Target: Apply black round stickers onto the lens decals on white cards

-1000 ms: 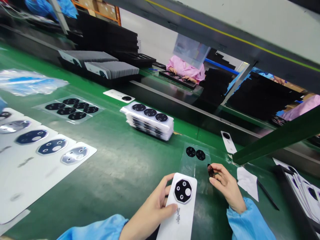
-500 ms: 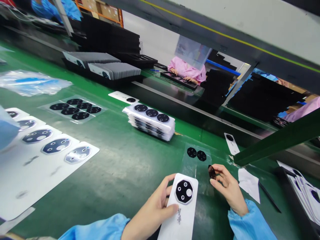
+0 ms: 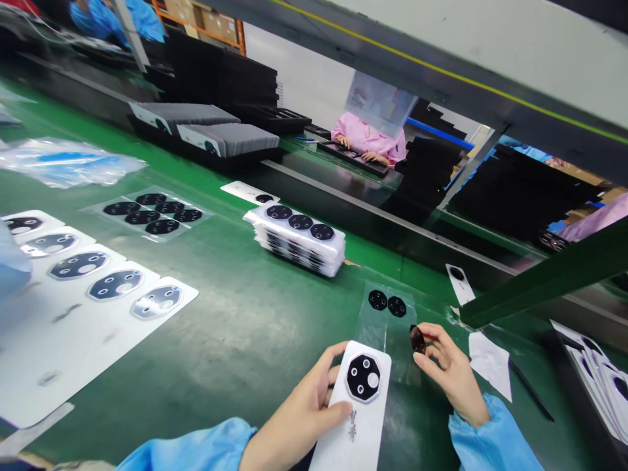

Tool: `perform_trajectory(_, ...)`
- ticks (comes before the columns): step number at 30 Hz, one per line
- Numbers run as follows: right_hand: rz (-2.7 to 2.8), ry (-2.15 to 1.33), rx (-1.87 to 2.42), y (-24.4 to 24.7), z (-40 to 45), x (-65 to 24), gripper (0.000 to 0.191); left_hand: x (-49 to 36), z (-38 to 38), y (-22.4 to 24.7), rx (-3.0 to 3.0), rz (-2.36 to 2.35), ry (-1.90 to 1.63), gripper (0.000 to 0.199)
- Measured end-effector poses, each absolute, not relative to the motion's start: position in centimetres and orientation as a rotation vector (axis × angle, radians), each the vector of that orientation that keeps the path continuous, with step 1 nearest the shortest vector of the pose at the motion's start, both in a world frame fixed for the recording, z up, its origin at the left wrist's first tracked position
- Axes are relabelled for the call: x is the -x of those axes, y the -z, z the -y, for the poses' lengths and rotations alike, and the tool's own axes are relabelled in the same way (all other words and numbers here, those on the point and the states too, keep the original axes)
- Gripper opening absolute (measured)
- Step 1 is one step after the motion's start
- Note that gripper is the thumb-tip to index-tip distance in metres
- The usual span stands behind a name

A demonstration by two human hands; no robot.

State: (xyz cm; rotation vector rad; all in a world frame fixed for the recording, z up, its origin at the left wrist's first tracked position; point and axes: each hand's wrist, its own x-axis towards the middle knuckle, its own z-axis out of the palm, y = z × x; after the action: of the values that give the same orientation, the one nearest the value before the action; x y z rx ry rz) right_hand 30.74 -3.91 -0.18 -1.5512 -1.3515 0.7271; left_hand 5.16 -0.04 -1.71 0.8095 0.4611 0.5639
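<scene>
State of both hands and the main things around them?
Left hand: closed on white phone back panel
White phone back panel: tilted, camera side up
Right hand: pinching dark piece
Dark piece: raised, apart from panel
Two-decal sheet: flat
Six-decal sheet: flat
Sheet pile: stacked, edges uneven
Panel row: side by side
Black stick: lying flat

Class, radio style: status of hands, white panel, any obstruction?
Left hand holds white panel, black octagon facing camera. Right hand pinches dark piece, apart from panel. No obstruction seen between them.
</scene>
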Motion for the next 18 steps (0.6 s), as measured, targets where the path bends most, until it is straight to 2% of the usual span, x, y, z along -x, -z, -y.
perform_trajectory(10,1.402,-0.699,1.561,0.1,4.1,-31.1,0.033,-5.0,-0.1,1.9,-0.83,-0.475,-0.546,0.069)
perform_trajectory(18,1.5,-0.607,1.648,-1.3,4.6,-30.5,0.031,-4.9,0.0,0.3,-0.829,-0.5,-0.502,0.074)
